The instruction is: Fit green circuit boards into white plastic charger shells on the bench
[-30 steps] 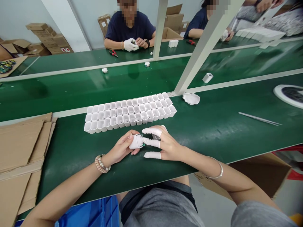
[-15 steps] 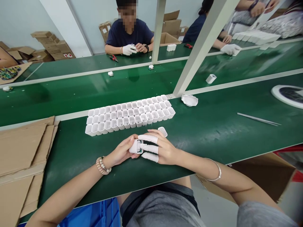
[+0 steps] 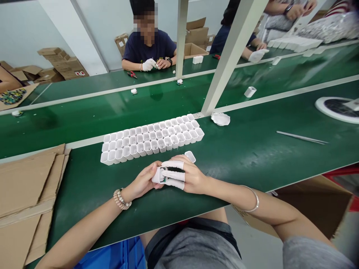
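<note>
My left hand (image 3: 146,179) is closed around a white plastic housing (image 3: 157,175), whose open end faces right. Inside that mouth a bit of green shows, perhaps a circuit board, mostly hidden by fingers. My right hand (image 3: 187,175), in white finger cots, has its fingers stretched out and slightly apart; the middle one reaches into the opening, the others lie by its rim. Its thumb is hidden. Just beyond the right knuckles lies a loose white cap-like piece (image 3: 190,156). Several white housings (image 3: 151,136) stand in tight rows behind my hands, open ends up.
Flattened cardboard (image 3: 25,186) covers the bench's left end. Tweezers (image 3: 301,137), a crumpled white piece (image 3: 220,119) and a white ring-shaped object (image 3: 336,108) lie to the right. A slanted post (image 3: 224,71) rises behind the rows. Across the green belt (image 3: 106,108), co-workers sit handling parts.
My right fingers have drawn a little closer together at the housing's mouth, the lowest one rising toward the rim. The left hand keeps its hold. The camera view has shifted slightly.
</note>
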A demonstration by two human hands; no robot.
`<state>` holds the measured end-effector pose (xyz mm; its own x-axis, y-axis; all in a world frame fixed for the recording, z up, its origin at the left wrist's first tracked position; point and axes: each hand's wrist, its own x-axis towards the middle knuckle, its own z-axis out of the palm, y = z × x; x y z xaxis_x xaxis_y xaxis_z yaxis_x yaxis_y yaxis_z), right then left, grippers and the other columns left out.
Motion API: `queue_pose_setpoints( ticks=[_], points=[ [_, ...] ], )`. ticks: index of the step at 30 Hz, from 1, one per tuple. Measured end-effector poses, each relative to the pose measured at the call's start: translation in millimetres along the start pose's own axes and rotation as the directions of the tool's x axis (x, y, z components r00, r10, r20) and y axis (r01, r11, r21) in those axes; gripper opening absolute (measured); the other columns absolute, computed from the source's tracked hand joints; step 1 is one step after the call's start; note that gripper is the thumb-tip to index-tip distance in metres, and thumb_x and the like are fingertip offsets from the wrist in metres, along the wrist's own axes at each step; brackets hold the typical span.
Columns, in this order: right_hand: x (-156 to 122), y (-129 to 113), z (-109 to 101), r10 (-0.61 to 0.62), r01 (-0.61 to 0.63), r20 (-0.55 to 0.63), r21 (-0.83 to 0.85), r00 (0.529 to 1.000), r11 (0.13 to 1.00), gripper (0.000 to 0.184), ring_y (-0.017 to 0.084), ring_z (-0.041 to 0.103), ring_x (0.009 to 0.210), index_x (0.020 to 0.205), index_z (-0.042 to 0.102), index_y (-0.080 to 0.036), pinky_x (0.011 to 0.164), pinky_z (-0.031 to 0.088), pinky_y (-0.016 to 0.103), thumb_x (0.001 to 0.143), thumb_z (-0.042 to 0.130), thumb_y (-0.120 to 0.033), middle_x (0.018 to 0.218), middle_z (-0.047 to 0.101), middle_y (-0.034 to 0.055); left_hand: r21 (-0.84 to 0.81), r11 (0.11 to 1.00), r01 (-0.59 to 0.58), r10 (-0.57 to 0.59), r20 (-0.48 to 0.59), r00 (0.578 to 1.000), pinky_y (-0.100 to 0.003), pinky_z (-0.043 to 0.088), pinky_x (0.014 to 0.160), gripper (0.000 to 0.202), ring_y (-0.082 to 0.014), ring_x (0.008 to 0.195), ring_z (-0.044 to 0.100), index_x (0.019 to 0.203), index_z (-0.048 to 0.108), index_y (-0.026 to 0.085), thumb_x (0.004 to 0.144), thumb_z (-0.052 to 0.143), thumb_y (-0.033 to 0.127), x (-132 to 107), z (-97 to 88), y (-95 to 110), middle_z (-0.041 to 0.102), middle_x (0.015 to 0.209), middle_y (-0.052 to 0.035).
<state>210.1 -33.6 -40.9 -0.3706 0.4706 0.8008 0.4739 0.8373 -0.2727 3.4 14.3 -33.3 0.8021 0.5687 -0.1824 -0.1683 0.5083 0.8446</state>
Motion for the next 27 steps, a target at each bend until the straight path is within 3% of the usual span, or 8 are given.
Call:
queue_pose_setpoints(
  ticks=[7, 12, 17, 20, 25, 27],
  points=[
    [2.7, -1.0, 0.4, 0.022, -0.020, -0.044, 0.051, 0.999, 0.999, 0.043, 0.021, 0.065, 0.107, 0.131, 0.058, -0.019, 0.093, 0.055, 0.043, 0.090, 0.070, -0.027, 0.111, 0.072, 0.0112, 0.010, 1.000, 0.002, -0.002, 0.007, 1.000, -0.023, 0.036, 0.051, 0.040, -0.0066, 0.051, 0.046, 0.100, 0.060, 0.016, 0.092, 0.058, 0.055, 0.2, 0.4, -0.4, 0.058, 0.076, -0.0020],
    [4.9, -5.3, -0.4, 0.005, -0.004, -0.032, 0.015, 0.999, 1.000, 0.036, 0.021, 0.064, 0.107, 0.125, 0.062, -0.019, 0.092, 0.055, 0.042, 0.090, 0.069, -0.023, 0.114, 0.070, 0.0125, 0.023, 1.000, -0.013, 0.013, -0.007, 1.000, -0.022, 0.034, 0.052, 0.037, -0.0063, 0.050, 0.043, 0.099, 0.060, 0.017, 0.093, 0.056, 0.053, -0.1, 2.7, -0.4, 0.051, 0.069, 0.0020],
    [1.9, -6.2, -0.2, -0.022, 0.034, 0.118, -0.106, 0.993, 0.994, 0.041, 0.025, 0.059, 0.120, 0.126, 0.059, -0.018, 0.099, 0.052, 0.045, 0.089, 0.070, -0.033, 0.126, 0.066, 0.0166, 0.021, 1.000, -0.008, 0.009, -0.052, 0.999, -0.022, 0.032, 0.053, 0.037, -0.0057, 0.052, 0.041, 0.097, 0.058, 0.018, 0.091, 0.060, 0.055, -0.5, 4.4, -1.6, 0.047, 0.068, 0.0037],
    [0.5, -1.6, 3.8, 0.003, 0.032, 0.190, -0.182, 0.982, 0.983, 0.042, 0.024, 0.061, 0.117, 0.121, 0.060, -0.021, 0.102, 0.050, 0.045, 0.087, 0.072, -0.041, 0.121, 0.069, 0.0144, 0.024, 1.000, 0.002, -0.001, -0.050, 0.999, -0.023, 0.032, 0.055, 0.039, -0.0063, 0.054, 0.041, 0.095, 0.056, 0.018, 0.089, 0.062, 0.056, 0.2, 4.5, -4.8, 0.047, 0.068, 0.0041],
    [9.5, -2.2, 0.2, -0.014, 0.014, -0.008, -0.014, 1.000, 1.000, 0.032, 0.019, 0.066, 0.100, 0.114, 0.058, -0.025, 0.087, 0.053, 0.037, 0.086, 0.073, -0.032, 0.112, 0.072, 0.0078, 0.109, 0.994, -0.006, 0.014, -0.067, 0.998, -0.022, 0.028, 0.052, 0.048, -0.0067, 0.053, 0.040, 0.101, 0.052, 0.019, 0.089, 0.054, 0.066, 7.3, -0.3, -15.9, 0.046, 0.067, 0.0059],
    [18.9, -4.7, -9.9, 0.028, -0.028, 0.005, 0.005, 1.000, 1.000, 0.033, 0.020, 0.066, 0.101, 0.115, 0.058, -0.026, 0.087, 0.052, 0.037, 0.085, 0.072, -0.026, 0.114, 0.070, 0.0078, 0.159, 0.987, -0.015, 0.031, -0.097, 0.995, -0.023, 0.027, 0.050, 0.055, -0.0066, 0.052, 0.043, 0.103, 0.050, 0.019, 0.088, 0.047, 0.072, 13.0, -4.2, -21.9, 0.051, 0.071, 0.0048]
  ],
)
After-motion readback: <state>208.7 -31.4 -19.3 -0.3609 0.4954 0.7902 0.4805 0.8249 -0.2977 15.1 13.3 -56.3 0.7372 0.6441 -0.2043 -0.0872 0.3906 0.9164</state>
